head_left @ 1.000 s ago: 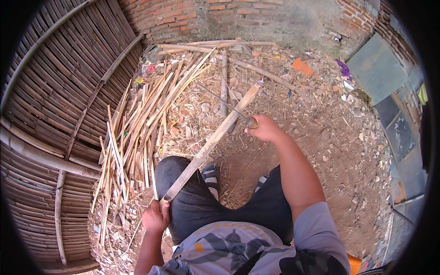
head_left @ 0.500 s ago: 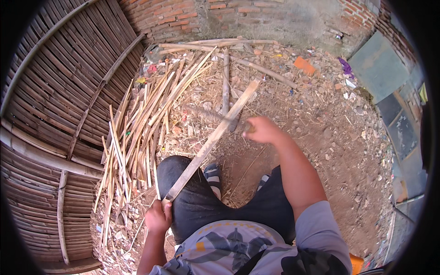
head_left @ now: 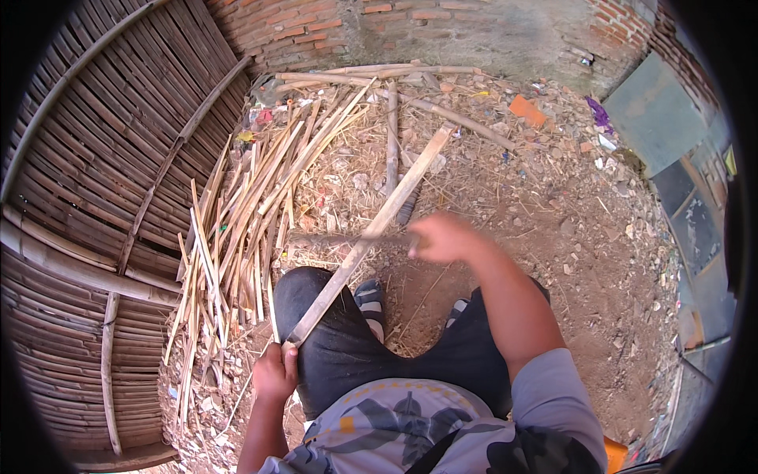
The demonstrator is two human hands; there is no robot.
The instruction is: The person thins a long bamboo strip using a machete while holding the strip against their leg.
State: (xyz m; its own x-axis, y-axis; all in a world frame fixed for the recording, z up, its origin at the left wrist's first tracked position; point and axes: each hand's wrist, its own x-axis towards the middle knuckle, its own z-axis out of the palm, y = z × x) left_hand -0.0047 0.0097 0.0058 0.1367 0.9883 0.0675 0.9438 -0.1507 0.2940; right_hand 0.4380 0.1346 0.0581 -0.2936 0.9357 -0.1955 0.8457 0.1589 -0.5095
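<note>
My left hand is closed on the lower end of a long pale bamboo slat, which lies across my left thigh and slants up to the right. My right hand, smeared by motion, grips the handle of a long dark blade. The blade is blurred and crosses the slat near its middle; whether it touches the slat I cannot tell.
Split bamboo strips lie piled at the left beside a bamboo slat wall. Poles rest on the rubble-strewn ground before a brick wall. Flat sheets lean at the right. My sandaled feet are below.
My right hand has moved down and slightly left, and the blade has swung from a slant to nearly level, lower along the slat. My left hand has stayed about in place.
</note>
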